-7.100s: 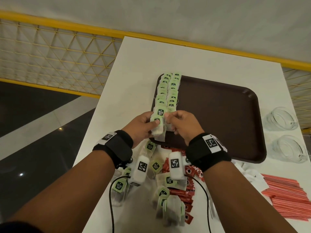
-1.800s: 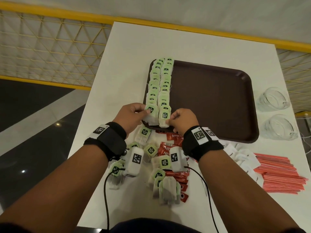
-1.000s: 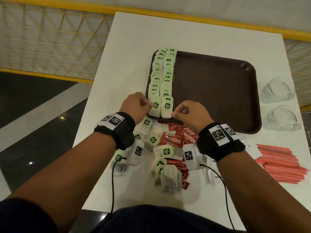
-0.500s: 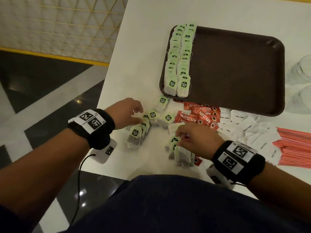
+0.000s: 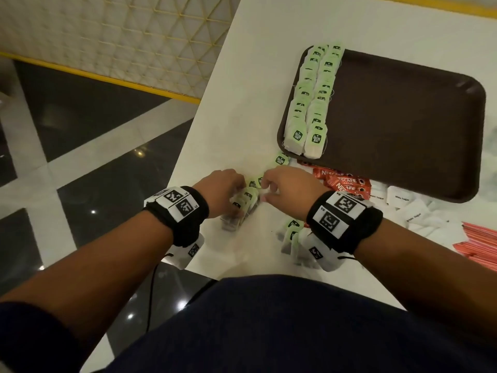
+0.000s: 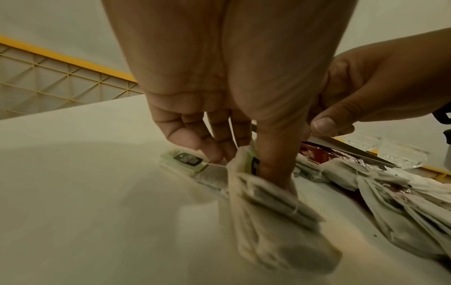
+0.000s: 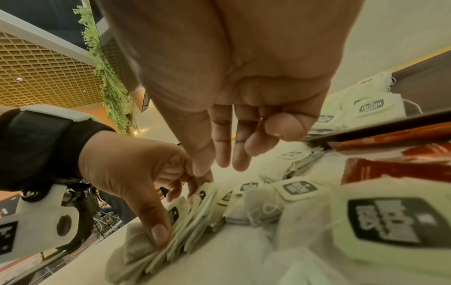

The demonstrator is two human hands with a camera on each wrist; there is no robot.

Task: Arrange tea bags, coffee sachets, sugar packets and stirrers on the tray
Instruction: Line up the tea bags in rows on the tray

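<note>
Your white desk carries the brown tray, with two rows of tea bags along its left edge. Nearer you lie red coffee sachets, white sugar packets and red stirrers. Your left hand pinches a bundle of loose tea bags standing on the desk; your right hand hovers beside it, fingers loosely bent, holding nothing

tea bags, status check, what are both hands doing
Left hand grips a stack of green-tagged tea bags on the white table. Right hand open beside it. Two rows already on the brown tray. Nothing blocking.
</note>
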